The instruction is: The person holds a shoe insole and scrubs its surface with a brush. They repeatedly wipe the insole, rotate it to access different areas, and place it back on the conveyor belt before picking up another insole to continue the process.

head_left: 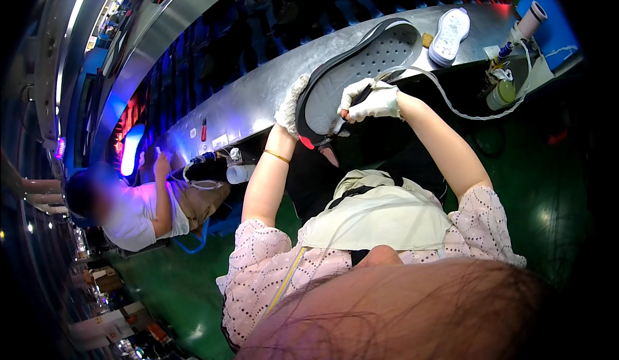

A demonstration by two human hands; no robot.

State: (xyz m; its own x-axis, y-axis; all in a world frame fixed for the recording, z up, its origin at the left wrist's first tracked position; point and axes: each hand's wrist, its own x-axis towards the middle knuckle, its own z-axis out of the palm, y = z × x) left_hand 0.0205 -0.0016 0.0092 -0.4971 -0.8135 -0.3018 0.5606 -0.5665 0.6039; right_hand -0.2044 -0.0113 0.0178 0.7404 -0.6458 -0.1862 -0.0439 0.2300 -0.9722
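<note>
One shoe (361, 70), sole up, sits at 12 o'clock above the person's lap, touching the desk (258, 102) edge. Left hand (289, 105), gloved, fingers wrapped around the shoe's heel end at 10 o'clock. Right hand (371, 101), gloved, fingers closed on a thin tool (351, 102) pressed to the sole rim; a hose (445, 96) trails off toward 2 o'clock. Shoe looks light, with a stiff rubbery sole and a softer upper; best gripped at heel or midfoot edge. One loose white sole (449, 34) at 1 o'clock, one bottle (501, 94) at 2 o'clock. One co-worker (142, 208) at 9 o'clock.
</note>
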